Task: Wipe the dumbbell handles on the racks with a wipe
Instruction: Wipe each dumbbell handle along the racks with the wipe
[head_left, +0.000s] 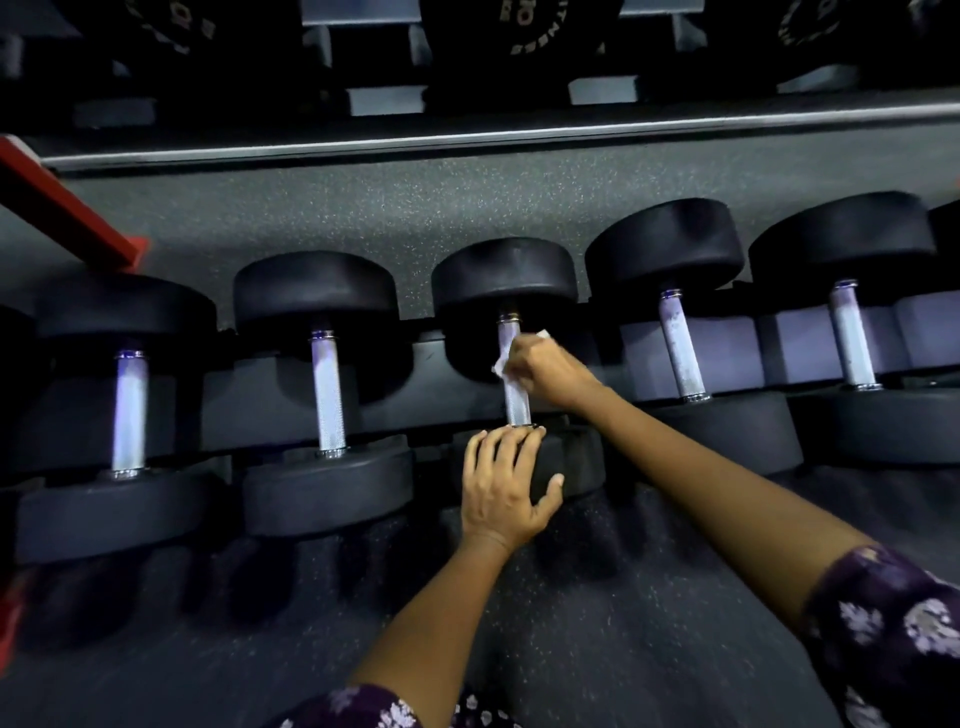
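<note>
R hand (540, 370) grips wipe (503, 364) round mid dumbbell handle (514, 395); L hand (501, 480), fingers spread flat, rests on its near head (569, 457).

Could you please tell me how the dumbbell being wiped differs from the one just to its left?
The middle dumbbell has the right hand pressing a wipe on its handle and the left hand on its near head; the left neighbour is untouched, handle fully exposed. Both have black heads.

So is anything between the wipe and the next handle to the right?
Nothing visible. The right hand holds the wipe on the middle handle; the next handle lies bare, with open space between.
</note>
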